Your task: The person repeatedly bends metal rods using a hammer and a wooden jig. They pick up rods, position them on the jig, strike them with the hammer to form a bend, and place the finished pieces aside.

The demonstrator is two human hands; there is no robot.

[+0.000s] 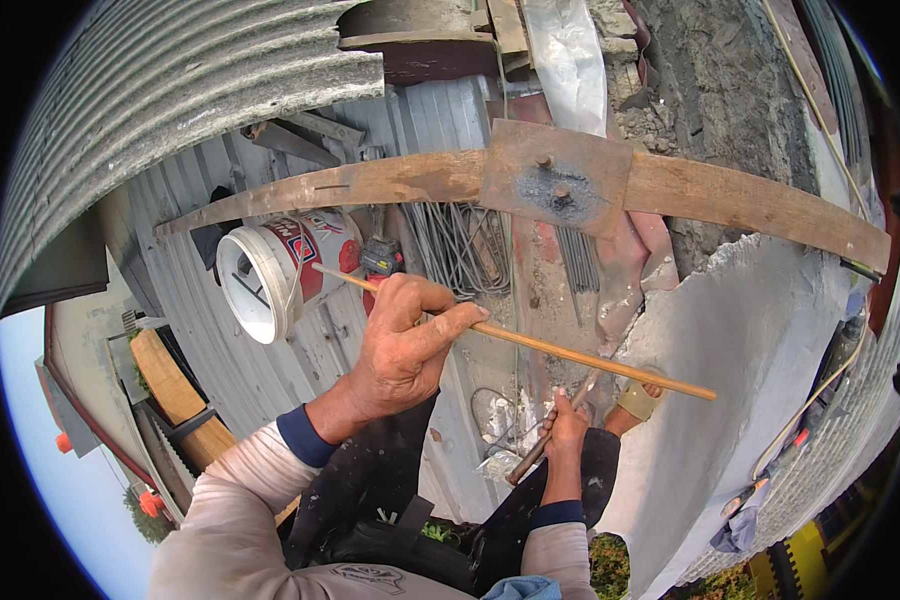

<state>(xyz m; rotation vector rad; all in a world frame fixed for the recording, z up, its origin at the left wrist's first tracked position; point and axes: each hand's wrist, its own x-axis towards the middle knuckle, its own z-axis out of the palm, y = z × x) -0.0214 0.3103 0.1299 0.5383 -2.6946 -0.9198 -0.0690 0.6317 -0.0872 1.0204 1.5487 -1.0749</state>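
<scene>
My left hand (405, 345) grips a thin, light wooden stick (595, 362), held crosswise and slanting down toward the right. Lower on the right, my right hand (566, 425) is closed round a rusty metal bar (530, 463) angled up and away from me, beside my sandalled foot (632, 405). Above both hands a long wooden plank (370, 182) spans the view, bearing a square metal plate (515, 150) with two bolts in its stained middle. A white bucket (255, 285) lies on its side left of my left hand, next to a cordless power tool (382, 255).
Corrugated metal roofing (185, 380) lies underfoot, with bundled rods (460, 250) on it. Grey corrugated sheeting (140, 95) overhangs at upper left. A broken-edged grey slab (725, 370) fills the right, with cables along its far side. Sky and a building (90, 350) show past the left edge.
</scene>
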